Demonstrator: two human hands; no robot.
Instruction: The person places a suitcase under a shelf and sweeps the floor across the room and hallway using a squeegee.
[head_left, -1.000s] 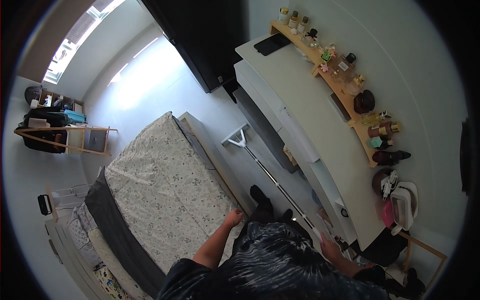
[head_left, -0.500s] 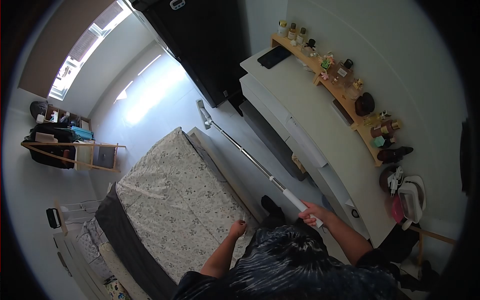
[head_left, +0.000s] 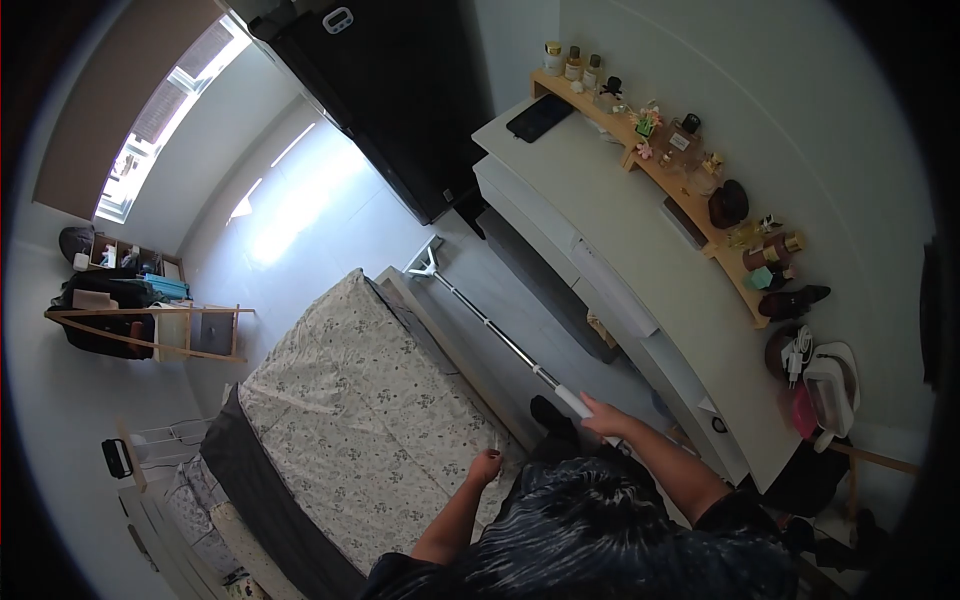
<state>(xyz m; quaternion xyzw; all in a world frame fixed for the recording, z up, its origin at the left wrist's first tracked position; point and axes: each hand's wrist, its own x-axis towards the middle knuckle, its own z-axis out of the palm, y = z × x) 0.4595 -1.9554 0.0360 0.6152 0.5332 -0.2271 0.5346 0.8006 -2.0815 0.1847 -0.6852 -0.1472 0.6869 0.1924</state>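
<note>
My right hand (head_left: 604,418) is closed around the white grip of a flat mop (head_left: 500,338). The mop's silver pole slants away from me, and its flat head (head_left: 425,256) lies on the floor between the bed's foot and the black cabinet. My left hand (head_left: 486,466) hovers near the bed's edge with its fingers curled; whether something small is pinched in them is unclear. Below it spreads a pale floral bedspread (head_left: 350,400).
A white dresser (head_left: 580,185) runs along the right, with perfume bottles on a wooden riser (head_left: 690,205) and a phone (head_left: 541,117). A grey low bench (head_left: 540,280) sits at its base. A tall black cabinet (head_left: 400,100) stands ahead. A wooden rack (head_left: 150,355) is far left.
The mop head has come slightly nearer to me and swivelled on the floor. My right hand has shifted a little left and forward with the grip. My left hand stays curled by the bed.
</note>
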